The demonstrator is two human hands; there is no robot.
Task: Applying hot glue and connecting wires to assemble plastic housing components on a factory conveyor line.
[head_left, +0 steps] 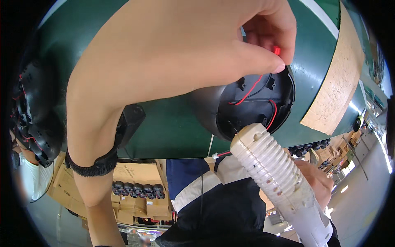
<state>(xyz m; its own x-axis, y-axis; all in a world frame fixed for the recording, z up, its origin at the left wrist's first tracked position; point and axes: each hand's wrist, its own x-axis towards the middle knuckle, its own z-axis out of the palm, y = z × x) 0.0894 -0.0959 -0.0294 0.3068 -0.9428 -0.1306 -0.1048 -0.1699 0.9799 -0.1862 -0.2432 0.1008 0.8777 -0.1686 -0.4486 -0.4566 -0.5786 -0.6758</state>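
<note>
This was a workshop, of the factory-assembly sort. A green desk [164, 131] bore an open black shell [253, 109] with red and black wires [275, 110], and more wired shells [41, 96] crowded the left. Cardboard boxes [135, 171] stood beyond its edge, near a row of black parts [140, 190]; a grey floor [349, 210] stretched away at right.

No txt or nos. you can read here, incl. on the round black plastic housing [249, 112] and your tool's white ribbed handle [272, 169]. You've got approx. one tiny white label [149, 202] on a cardboard box [159, 210], lower L, but its print's illegible.
</note>
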